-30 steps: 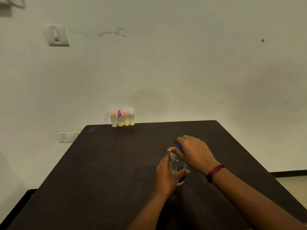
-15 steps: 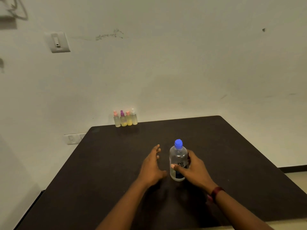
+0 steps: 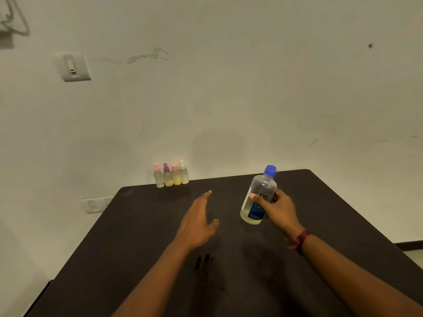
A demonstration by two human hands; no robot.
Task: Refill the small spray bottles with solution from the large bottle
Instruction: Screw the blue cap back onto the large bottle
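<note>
We see the right hand [image 3: 280, 210] gripping the large clear plastic bottle with a blue cap [image 3: 263, 186], its fingers [image 3: 254, 197] curled round the labelled body. The bottle is tilted, cap toward 1 o'clock, with pale yellow liquid pooled at its base. It lies at 3 o'clock of the left hand [image 3: 196, 225], whose fingers [image 3: 204, 197] are straight and close together, thumb apart, over the dark matte surface [image 3: 137, 236]. Four small translucent spray bottles [image 3: 171, 176] stand in a row at the surface's 11 o'clock edge, against the wall.
</note>
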